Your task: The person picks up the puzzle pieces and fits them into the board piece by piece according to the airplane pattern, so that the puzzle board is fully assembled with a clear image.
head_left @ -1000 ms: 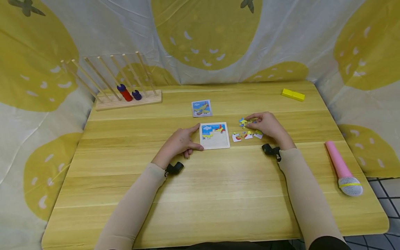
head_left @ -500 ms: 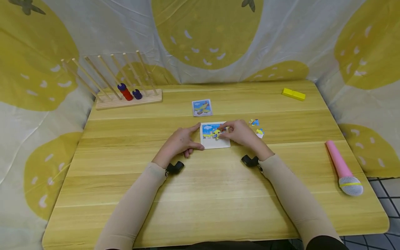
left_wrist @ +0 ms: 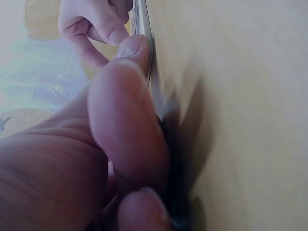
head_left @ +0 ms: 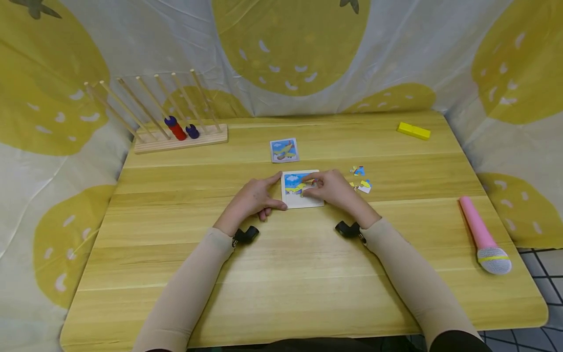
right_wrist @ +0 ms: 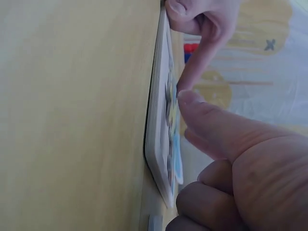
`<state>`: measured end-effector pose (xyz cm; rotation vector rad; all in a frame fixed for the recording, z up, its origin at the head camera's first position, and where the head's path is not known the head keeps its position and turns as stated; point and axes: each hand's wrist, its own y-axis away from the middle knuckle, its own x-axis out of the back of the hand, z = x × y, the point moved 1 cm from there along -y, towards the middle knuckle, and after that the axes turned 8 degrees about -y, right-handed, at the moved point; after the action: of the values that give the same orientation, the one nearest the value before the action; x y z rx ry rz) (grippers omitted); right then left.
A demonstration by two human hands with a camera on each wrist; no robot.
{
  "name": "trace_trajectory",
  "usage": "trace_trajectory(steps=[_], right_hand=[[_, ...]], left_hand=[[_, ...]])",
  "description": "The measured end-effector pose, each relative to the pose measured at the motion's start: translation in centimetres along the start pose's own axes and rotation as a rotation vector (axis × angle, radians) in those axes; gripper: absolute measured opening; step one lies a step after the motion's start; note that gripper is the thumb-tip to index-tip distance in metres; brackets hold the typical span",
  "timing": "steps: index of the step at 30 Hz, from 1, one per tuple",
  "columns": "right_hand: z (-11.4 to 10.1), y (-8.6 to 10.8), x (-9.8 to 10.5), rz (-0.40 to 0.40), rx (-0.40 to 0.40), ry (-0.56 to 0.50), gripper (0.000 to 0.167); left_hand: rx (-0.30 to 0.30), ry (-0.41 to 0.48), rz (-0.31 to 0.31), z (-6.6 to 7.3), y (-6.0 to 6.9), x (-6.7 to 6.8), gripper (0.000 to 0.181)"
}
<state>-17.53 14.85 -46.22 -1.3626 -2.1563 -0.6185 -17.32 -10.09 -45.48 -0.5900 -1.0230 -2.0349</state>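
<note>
A square white jigsaw tray lies on the table in the head view, its upper part filled with blue and yellow picture pieces. My left hand rests against the tray's left side, with thumb and index finger stretched apart to its two corners. Over the tray's middle, my right hand pinches a small yellow puzzle piece, partly hidden by its fingers. The right wrist view shows that thumb low beside the pieces. To the tray's right lie several loose puzzle pieces.
Behind the tray is a small airplane picture card. A wooden peg rack with red and dark blue rings stands at the back left. At the back right sits a yellow block. A pink toy microphone lies near the right edge.
My right hand has moved left from the loose pieces to the tray, carrying the yellow puzzle piece, and lowered it slightly among the placed pieces. My left hand stays at the tray's left side.
</note>
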Motion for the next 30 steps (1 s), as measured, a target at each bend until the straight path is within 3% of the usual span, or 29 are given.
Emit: trace_trajectory(steps=[7,18,24,30], right_hand=[[-0.3,0.0,-0.6,-0.029,0.015,0.131,0.040],[-0.8,0.1,-0.7,-0.018,0.010,0.141,0.039],[-0.5,0.2,0.9,0.009,-0.048,0.031,0.043],[3.3,1.1,6.0,0.108,-0.143,-0.179,0.046]], left_hand=[[-0.016,0.003,0.001,0.0,0.0,-0.1,0.107],[-0.024,-0.025,-0.001,-0.1,0.0,0.0,0.107],[-0.016,-0.011,0.003,-0.1,0.1,0.0,0.107],[-0.006,0.025,-0.001,0.0,0.2,-0.1,0.107]])
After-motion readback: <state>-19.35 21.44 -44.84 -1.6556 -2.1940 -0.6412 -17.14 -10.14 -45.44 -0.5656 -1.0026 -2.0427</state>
